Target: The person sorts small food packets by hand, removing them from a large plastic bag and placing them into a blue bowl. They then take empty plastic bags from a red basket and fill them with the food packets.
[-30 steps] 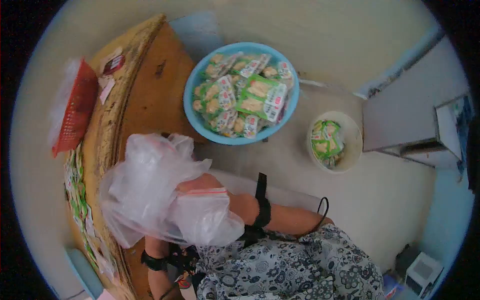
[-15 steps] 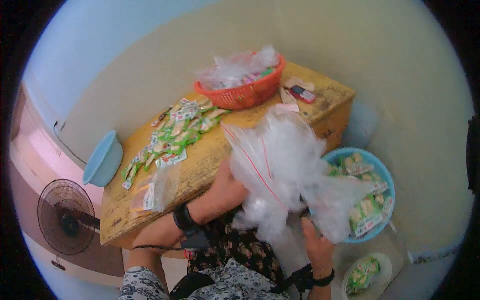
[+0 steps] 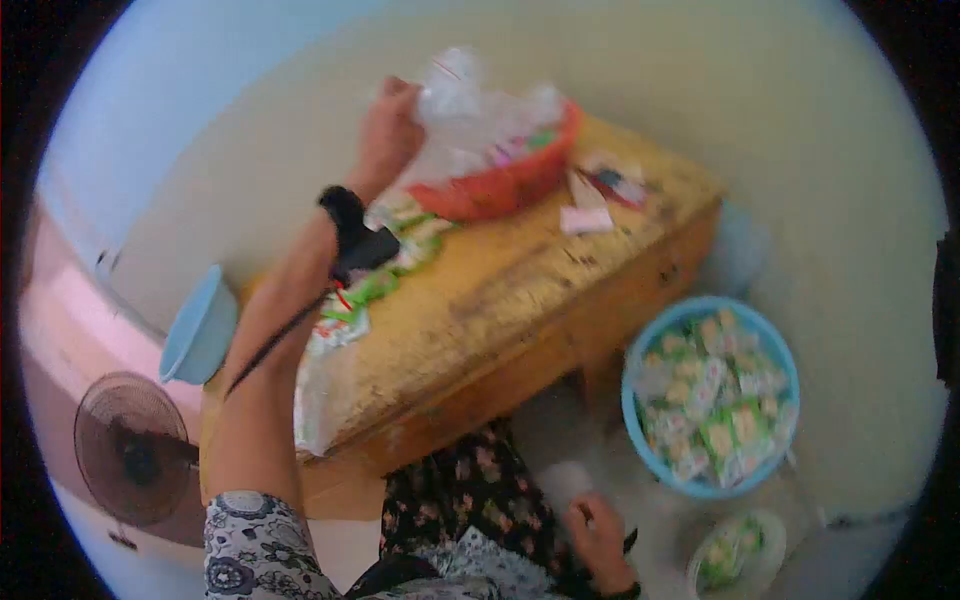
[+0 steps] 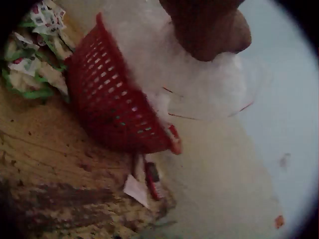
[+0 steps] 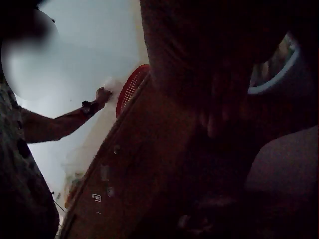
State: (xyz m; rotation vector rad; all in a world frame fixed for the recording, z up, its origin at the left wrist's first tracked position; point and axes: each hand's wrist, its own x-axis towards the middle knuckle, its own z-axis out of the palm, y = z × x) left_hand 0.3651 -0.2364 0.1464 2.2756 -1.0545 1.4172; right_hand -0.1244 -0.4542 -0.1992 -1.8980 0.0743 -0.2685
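Note:
My left hand (image 3: 392,125), raised at the far left end of the red basket (image 3: 500,190), grips clear plastic zip bags (image 3: 450,90) with red seal lines. In the left wrist view the bags (image 4: 219,89) bunch under the fingers and overlap the rim of the red plastic basket (image 4: 107,94), which has other clear bags and coloured packets in it. My right hand (image 3: 600,545) hangs low in front of the table, fingers loosely bent, beside the patterned skirt (image 3: 460,500). The right wrist view is dark around this hand.
The worn wooden table (image 3: 500,290) carries green-and-white food packets (image 3: 375,285), a phone (image 3: 622,188) and papers (image 3: 586,219). On the floor stand a blue basin (image 3: 630,400) and a pale bucket (image 3: 775,570), both holding packets. A fan (image 3: 130,450) stands at left.
Both hands were at the bundle of clear bags before my body. The left hand has carried bags up and left to the red basket; the right hand has let go and dropped lower.

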